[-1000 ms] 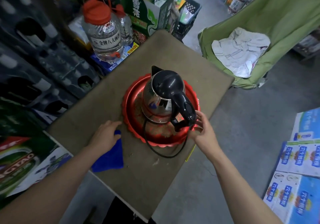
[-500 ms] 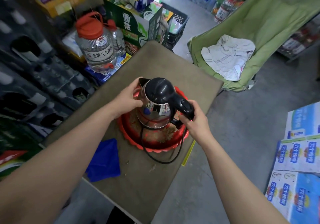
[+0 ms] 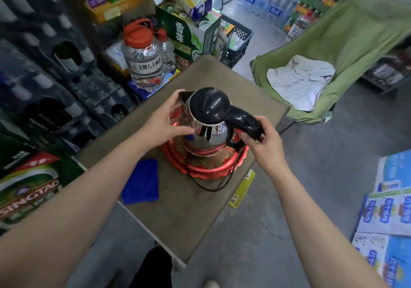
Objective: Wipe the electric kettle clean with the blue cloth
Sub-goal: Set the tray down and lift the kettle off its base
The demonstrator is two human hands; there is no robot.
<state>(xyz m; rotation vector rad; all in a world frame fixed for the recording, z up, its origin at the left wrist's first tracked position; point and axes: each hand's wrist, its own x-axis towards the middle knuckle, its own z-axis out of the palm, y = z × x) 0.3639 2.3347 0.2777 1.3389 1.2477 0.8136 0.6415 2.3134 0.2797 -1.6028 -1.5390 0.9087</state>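
The electric kettle (image 3: pixel 206 118), shiny steel with a black lid and black handle, is held up just above the red tray (image 3: pixel 213 168). My left hand (image 3: pixel 165 120) clasps its steel body on the spout side. My right hand (image 3: pixel 263 139) grips the black handle. A black cord (image 3: pixel 211 187) hangs from the kettle over the tray's edge. The blue cloth (image 3: pixel 141 182) lies flat on the brown table (image 3: pixel 195 216), left of the tray, with neither hand touching it.
A big clear jug with an orange cap (image 3: pixel 143 55) stands left of the table beside a green carton (image 3: pixel 189 36). Dark crates (image 3: pixel 55 76) fill the left. A green folding chair (image 3: pixel 333 49) with a white cloth sits right. Printed cartons (image 3: pixel 387 216) lie on the floor.
My left hand left the blue cloth and took the kettle's body; my right hand closed on the handle. The kettle has risen slightly off the tray.
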